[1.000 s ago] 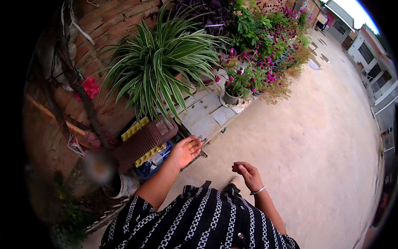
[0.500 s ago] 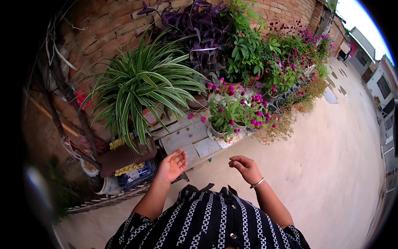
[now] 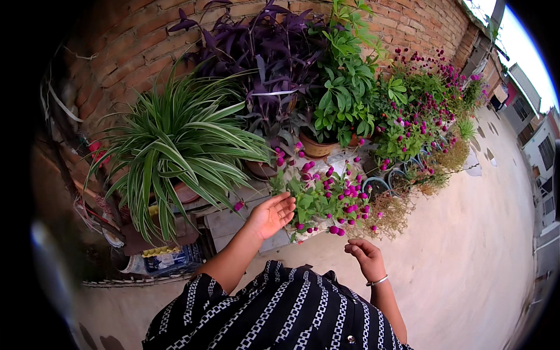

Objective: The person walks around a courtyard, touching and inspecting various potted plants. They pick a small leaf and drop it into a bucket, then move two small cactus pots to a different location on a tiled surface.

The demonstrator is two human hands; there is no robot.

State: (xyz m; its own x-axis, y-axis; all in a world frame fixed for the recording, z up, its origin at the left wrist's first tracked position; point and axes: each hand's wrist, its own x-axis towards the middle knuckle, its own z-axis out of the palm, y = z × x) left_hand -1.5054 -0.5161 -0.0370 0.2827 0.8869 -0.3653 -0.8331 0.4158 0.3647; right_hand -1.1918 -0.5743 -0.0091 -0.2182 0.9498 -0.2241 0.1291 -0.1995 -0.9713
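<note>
My left hand is open, palm turned up and fingers stretched, beside a small potted plant with round magenta flowers. Its fingertips come close to the leaves; whether they touch them I cannot tell. My right hand hovers over the pale ground, right of and nearer than the flowers. Its fingers are loosely bent, with nothing visible in them, and a bracelet circles the wrist. A large striped spider plant spreads to the left, above a pale slab bench.
Along a brick wall stand a purple-leaved plant, a green leafy plant in a clay pot, and more magenta flowers. A blue crate sits low at the left. Pale concrete ground stretches right.
The view has shifted, and the plants are nearer and larger. My left hand has moved right, from over the bench to beside the magenta flowers. My right hand is slightly lower and further right.
</note>
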